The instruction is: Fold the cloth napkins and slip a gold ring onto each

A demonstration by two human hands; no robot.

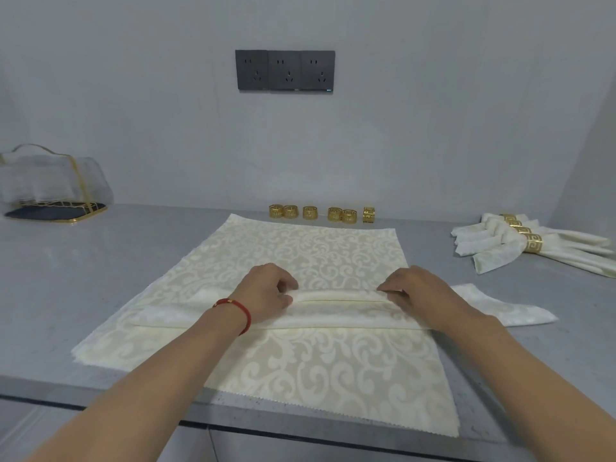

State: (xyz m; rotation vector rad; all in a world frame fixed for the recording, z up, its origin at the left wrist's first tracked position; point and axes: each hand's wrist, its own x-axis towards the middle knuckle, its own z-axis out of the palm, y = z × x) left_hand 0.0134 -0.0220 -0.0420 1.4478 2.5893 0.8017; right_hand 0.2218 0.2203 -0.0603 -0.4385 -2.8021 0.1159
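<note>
head view: left hand (266, 291) and right hand (413, 291) both pinch the napkin's (333, 255) fold

Colours and patterns as I log them from my remote station:

- Napkin (300, 248), centre: cream, paler scrolling leaf damask.
- Gold rings (321, 214), far row: shiny gold, openwork pattern (too small for me to read).
- Finished napkins (493, 243), right: same cream; their bands gold with a key-fret motif.
- Countertop (83, 268): speckled grey.
- Wall (133, 95): pale grey.
- Socket panel (285, 71): charcoal.
- Bracelet (238, 308), left wrist: red with a gold bead.
- Holder (56, 181), far left: gold wire trim, dark base.
</note>
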